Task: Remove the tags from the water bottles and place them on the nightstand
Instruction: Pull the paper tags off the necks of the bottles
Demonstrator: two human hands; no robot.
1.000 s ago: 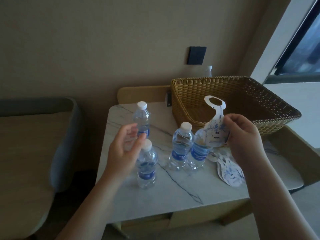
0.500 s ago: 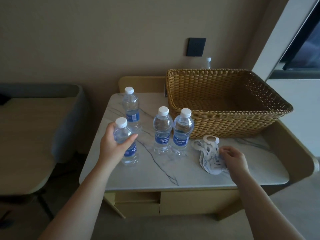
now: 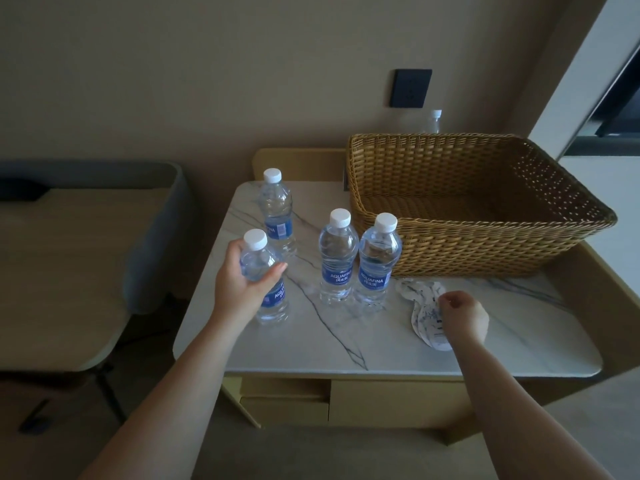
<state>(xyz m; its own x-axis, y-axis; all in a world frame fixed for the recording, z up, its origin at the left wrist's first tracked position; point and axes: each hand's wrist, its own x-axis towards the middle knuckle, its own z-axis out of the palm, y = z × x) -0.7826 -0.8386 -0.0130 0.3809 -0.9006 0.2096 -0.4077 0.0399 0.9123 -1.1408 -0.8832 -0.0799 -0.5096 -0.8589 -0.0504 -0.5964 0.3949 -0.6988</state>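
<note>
Glossy marble nightstand [image 3: 381, 341], woven wicker basket [image 3: 467, 251].

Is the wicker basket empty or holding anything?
Empty: the wicker basket shows only bare woven floor; its nearest inside corner is hidden by the front wall.

Single head view (wide-angle), looking forward-down, close over nightstand [image 3: 346, 341] from front.

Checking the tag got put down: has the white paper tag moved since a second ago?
Yes. The white paper tag went from up against the wicker basket down onto the nightstand.
</note>
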